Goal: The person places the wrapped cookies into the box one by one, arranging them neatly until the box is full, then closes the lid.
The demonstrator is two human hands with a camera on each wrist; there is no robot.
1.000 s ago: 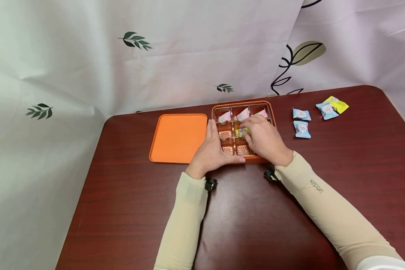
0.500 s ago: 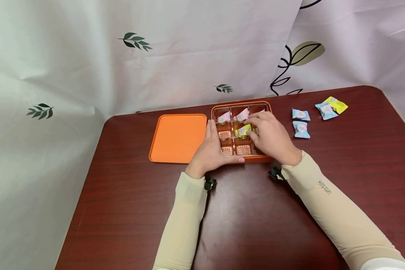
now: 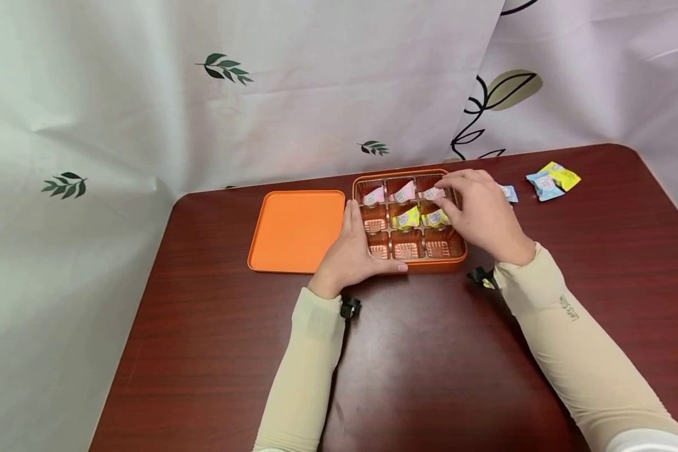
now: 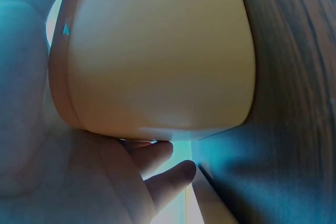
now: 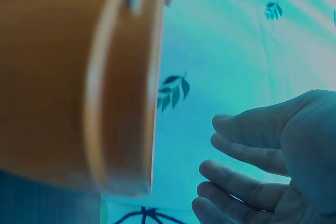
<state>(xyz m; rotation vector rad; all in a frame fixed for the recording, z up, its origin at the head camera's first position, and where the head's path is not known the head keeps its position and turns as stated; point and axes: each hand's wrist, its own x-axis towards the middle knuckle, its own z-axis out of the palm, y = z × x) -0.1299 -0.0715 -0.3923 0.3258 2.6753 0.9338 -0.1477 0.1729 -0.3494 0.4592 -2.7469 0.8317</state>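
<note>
An orange box (image 3: 436, 267) holds a clear divided tray. Pink-wrapped candies (image 3: 403, 192) lie in the three back compartments; yellow-wrapped candies (image 3: 407, 218) fill the middle and right ones of the centre row. My left hand (image 3: 347, 258) rests against the box's front left corner, fingers straight along its left side, thumb along the front wall. In the left wrist view the box wall (image 4: 163, 56) stands close to the palm. My right hand (image 3: 486, 210) is over the box's right edge, fingers relaxed; the right wrist view shows nothing between its fingers (image 5: 247, 127).
An orange lid (image 3: 296, 232) lies flat, left of the box. On the table's right side are a blue-wrapped candy (image 3: 545, 186) touching a yellow one (image 3: 566, 176), and another blue candy (image 3: 510, 193) partly behind my right hand. A patterned cloth (image 3: 294, 113) hangs behind the table.
My right hand has let go of the yellow candy in the centre compartment and moved right, uncovering the right-hand yellow candy and front compartments. My left hand has stayed put.
</note>
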